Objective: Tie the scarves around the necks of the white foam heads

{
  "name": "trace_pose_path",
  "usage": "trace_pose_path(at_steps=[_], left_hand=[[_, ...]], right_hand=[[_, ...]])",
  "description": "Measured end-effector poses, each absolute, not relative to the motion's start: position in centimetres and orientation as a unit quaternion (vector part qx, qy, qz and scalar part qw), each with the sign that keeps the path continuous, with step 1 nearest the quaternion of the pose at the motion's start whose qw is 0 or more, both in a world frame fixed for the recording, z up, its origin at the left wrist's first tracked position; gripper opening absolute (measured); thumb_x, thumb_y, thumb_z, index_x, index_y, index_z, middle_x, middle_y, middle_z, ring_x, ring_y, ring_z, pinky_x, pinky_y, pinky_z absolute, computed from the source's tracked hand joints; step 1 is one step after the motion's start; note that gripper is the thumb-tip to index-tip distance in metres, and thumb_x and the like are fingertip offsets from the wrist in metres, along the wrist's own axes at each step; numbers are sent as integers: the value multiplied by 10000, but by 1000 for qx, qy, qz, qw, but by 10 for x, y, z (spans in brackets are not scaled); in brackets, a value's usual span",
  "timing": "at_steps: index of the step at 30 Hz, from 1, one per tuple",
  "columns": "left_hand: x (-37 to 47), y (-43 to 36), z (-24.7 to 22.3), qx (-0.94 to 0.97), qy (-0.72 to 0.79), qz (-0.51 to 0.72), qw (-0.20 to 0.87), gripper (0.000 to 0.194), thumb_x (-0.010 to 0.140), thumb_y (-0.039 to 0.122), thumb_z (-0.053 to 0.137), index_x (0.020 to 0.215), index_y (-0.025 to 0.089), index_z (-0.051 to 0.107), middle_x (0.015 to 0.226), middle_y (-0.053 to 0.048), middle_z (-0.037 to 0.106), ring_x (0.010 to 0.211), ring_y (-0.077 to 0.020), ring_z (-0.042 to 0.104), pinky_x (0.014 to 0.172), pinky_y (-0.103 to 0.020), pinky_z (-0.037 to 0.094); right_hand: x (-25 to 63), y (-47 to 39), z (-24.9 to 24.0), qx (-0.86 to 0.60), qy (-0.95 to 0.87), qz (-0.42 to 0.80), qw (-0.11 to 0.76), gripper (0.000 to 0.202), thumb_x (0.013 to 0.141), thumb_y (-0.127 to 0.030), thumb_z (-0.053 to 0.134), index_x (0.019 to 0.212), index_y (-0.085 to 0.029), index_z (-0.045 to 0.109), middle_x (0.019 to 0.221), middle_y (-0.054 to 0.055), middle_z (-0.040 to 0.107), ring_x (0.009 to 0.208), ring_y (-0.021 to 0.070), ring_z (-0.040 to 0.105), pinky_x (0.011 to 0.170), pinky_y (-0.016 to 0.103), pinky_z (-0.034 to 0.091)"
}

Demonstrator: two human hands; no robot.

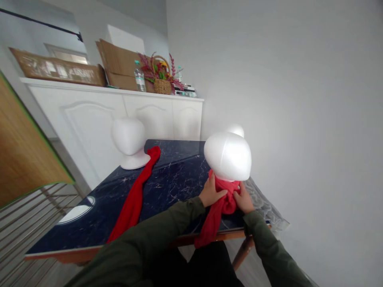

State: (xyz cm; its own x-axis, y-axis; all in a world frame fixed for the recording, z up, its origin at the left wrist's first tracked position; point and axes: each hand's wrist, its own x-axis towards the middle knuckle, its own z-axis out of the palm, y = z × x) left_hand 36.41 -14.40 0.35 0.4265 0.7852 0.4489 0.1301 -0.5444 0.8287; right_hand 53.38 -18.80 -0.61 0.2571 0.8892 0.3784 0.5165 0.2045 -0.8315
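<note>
Left hand (pixel 213 194): closed on the red scarf (pixel 223 199) at the left of the foam head's neck, fingers pressed into the cloth.
Right hand (pixel 243 200): closed on the same scarf from the right, pinching a fold just under the chin side.
Scarf: wrapped round the neck of the near foam head (pixel 228 156), bunched between both hands; loose tail hanging over the near table edge toward the lap.
Near head: upright on the table (pixel 176 171), at its near right corner, close to the edge.
Second scarf (pixel 134 197): flat on the table to the left, running from the far head down to the near edge, untouched.
Far head (pixel 129 141): upright at the far left of the table, well apart from both hands.
Third head (pixel 236 129): only its top showing behind the near one.
Plastic sheet (pixel 263 205): crumpled at the right edge, just beside the right hand.
Cabinet (pixel 119 107): far, white, carrying boxes, a bottle and a flower basket (pixel 162 77).
Risk, tipping: light foam and a narrow base, so an uneven pull on the cloth likely rocks the head off the near edge.
Risk, slipping: hanging tail probably drags the wrap loose if either pinch relaxes.
Risk, snagging: plastic sheet possibly caught under the right sleeve.
</note>
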Motion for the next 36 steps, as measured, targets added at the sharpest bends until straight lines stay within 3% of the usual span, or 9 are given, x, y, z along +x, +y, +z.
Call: trace_pose_path(at_steps=[6, 14, 19, 22, 24, 26, 28, 32, 36], left_hand=[[435, -75, -4, 789, 286, 430, 333, 978, 594, 262, 692, 1377, 80, 134, 1368, -241, 284, 1263, -358, 293, 1050, -489, 209], [438, -53, -2, 807, 312, 385, 322, 966, 594, 326, 693, 1365, 25, 194, 1415, -256, 236, 1307, -336, 252, 1075, -433, 211], [331, -72, 18, 787, 393, 373, 296, 727, 619, 351, 668, 1242, 58, 432, 1308, -246, 421, 1241, -370, 356, 1055, -453, 214], [219, -94, 33, 731, 526, 390, 192, 642, 616, 372, 668, 1154, 64, 501, 1288, -271, 413, 1272, -448, 238, 1029, -551, 135], [153, -110, 39, 659, 693, 287, 56, 542, 636, 327, 639, 1081, 38, 527, 1239, -303, 430, 1243, -488, 240, 967, -617, 172], [109, -127, 40, 621, 776, 109, 11, 362, 686, 273, 580, 956, 31, 571, 1107, -301, 519, 1129, -480, 397, 871, -608, 299], [93, -142, 34, 629, 777, 19, 23, 232, 748, 226, 503, 889, 61, 582, 1001, -245, 582, 1007, -398, 525, 811, -516, 391], [122, -175, 22, 693, 719, 39, 44, 242, 838, 194, 372, 1028, 133, 509, 969, -126, 617, 929, -236, 591, 804, -342, 427], [157, -218, 33, 832, 530, 105, 125, 202, 837, 198, 388, 999, 178, 508, 965, -65, 624, 891, -174, 592, 800, -270, 419]], right_hand=[[606, -132, -11, -618, -575, 117, 523, 576, 621, -233, 450, 1189, -142, 479, 1135, 114, 584, 1034, 230, 535, 929, 380, 376], [635, -101, -20, -642, -566, 159, 492, 610, 636, -259, 489, 1235, -148, 458, 978, 119, 651, 861, 251, 615, 844, 396, 439], [639, -129, -33, -678, -505, 118, 521, 767, 658, -417, 553, 1312, -69, 356, 1278, 213, 461, 1172, 314, 450, 954, 434, 365], [616, -177, -37, -689, -431, 46, 581, 725, 688, -507, 550, 1269, -91, 424, 1249, 212, 482, 1078, 326, 517, 859, 444, 436], [583, -207, -35, -679, -415, 36, 604, 604, 707, -503, 552, 1173, -120, 511, 1150, 183, 553, 919, 290, 590, 776, 422, 473], [536, -224, -28, -643, -456, 91, 609, 470, 729, -490, 548, 1042, -140, 579, 1020, 142, 612, 846, 257, 602, 749, 393, 480], [479, -225, -18, -578, -530, 229, 577, 403, 756, -489, 527, 974, -160, 605, 941, 110, 636, 849, 236, 600, 745, 360, 481], [359, -195, -2, -487, -574, 533, 385, 440, 760, -561, 490, 857, -160, 644, 814, 82, 652, 666, 175, 593, 592, 293, 466], [280, -161, 11, -423, -416, 770, 235, 499, 773, -608, 441, 696, -142, 603, 695, 81, 646, 566, 146, 586, 576, 286, 462]])
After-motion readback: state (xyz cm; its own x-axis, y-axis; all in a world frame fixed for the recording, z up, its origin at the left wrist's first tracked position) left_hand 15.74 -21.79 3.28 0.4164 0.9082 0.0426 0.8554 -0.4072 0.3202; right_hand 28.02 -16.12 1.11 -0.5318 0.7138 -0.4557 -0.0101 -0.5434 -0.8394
